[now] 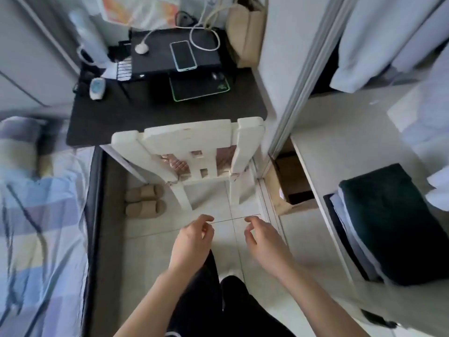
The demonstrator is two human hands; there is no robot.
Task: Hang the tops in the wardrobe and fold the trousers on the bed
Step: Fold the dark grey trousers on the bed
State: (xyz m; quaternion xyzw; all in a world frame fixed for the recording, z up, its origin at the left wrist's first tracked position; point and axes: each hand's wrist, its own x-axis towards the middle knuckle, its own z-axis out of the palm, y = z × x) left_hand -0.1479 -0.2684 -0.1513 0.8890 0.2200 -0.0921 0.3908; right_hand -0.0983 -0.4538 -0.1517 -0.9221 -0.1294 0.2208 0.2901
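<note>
While I stood on the pale tiled floor point(218, 242), both my hands were out in front of me and held nothing. My left hand point(192, 242) hung with its fingers loosely bent, and my right hand point(263, 242) looked the same, with the thumb near the fingers but nothing between them. They were near each other, not touching, above the tiles and just this side of a white wooden chair point(192, 147).

The chair was pushed up to a dark desk point(145, 113). On a raised black stand point(155, 57) on that desk lay a phone point(183, 55), face up. A white remote point(97, 88) lay near the desk's left edge. Two beige slippers point(145, 200) sat side by side on the floor, left of the chair legs.

The bed point(41, 215) was on my left, with a blue checked sheet. I could not make out any trousers lying on it.

The wardrobe point(352, 132) was open on my right. White tops point(369, 42) hung inside it at the top. Lower down, on a pale shelf, sat a pile of folded clothes point(384, 227), with a dark green piece on top. A cardboard box point(289, 186) sat on the wardrobe floor.

My own dark trousers point(218, 307) showed below my arms.
</note>
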